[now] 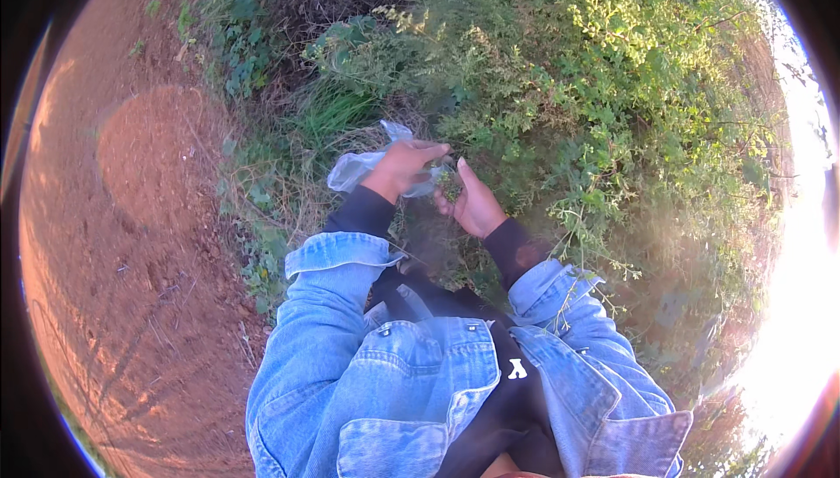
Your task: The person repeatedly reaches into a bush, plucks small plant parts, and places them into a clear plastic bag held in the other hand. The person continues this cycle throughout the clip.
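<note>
My left hand (405, 164) grips a clear plastic bag (353, 170), whose thin, crumpled film shows on both sides of the hand. Its thumb and forefinger point toward my right hand (478, 206). That hand is just to the right, thumb raised and fingers curled, with a bit of greenery showing between them. Whether the fingers hold this sprig or it only lies behind them, I cannot tell. Both hands are in front of a dense leafy bush (518, 104), close to its stems. The bag's contents and mouth are not discernible.
Reddish bare soil (157, 229) stretches along the left. A tuft of green grass (338, 110) and dry stalks grow beyond the bag. Thin leafy stems (577, 242) reach across near my right denim sleeve (564, 297). Strong sunlight glares at the right.
</note>
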{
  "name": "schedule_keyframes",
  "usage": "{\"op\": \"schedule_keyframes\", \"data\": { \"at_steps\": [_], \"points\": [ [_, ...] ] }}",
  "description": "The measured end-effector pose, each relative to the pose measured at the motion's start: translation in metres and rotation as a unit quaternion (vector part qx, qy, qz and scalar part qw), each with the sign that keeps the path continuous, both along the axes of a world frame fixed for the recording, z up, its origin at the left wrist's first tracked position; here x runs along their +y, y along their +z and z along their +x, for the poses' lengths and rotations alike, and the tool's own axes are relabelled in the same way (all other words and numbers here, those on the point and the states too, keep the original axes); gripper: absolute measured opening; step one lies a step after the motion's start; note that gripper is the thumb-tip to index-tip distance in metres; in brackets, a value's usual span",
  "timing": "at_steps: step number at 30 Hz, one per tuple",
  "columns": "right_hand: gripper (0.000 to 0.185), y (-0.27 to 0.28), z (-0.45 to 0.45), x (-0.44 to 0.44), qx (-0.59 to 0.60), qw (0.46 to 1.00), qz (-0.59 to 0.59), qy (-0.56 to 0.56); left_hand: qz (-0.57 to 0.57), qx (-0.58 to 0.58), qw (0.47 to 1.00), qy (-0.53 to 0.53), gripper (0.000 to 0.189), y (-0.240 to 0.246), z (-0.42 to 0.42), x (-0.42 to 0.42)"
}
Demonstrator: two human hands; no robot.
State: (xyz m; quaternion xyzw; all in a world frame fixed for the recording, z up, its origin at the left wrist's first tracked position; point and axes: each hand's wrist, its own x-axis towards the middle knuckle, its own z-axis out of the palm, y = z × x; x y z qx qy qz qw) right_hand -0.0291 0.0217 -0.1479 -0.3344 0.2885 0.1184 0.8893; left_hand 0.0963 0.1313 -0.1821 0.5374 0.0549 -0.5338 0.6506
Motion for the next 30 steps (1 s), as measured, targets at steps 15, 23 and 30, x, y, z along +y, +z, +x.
{"op": "schedule_keyframes", "data": {
  "at_steps": [15, 23, 30],
  "points": [
    [0.022, -0.004, -0.01, 0.011, -0.01, 1.0, -0.004, 0.006, -0.018, 0.015, 0.993, 0.116, 0.023, -0.003, -0.023, -0.007],
    [0.021, 0.021, -0.034, 0.02, 0.005, 0.995, 0.091, 0.051, 0.028, -0.033, 0.996, 0.074, 0.03, -0.042, 0.012, 0.004],
    [0.024, 0.048, -0.04, 0.019, -0.021, 0.99, 0.055, 0.128, 0.153, -0.154, 0.964, 0.152, 0.031, -0.083, 0.086, 0.03]
  ]
}}
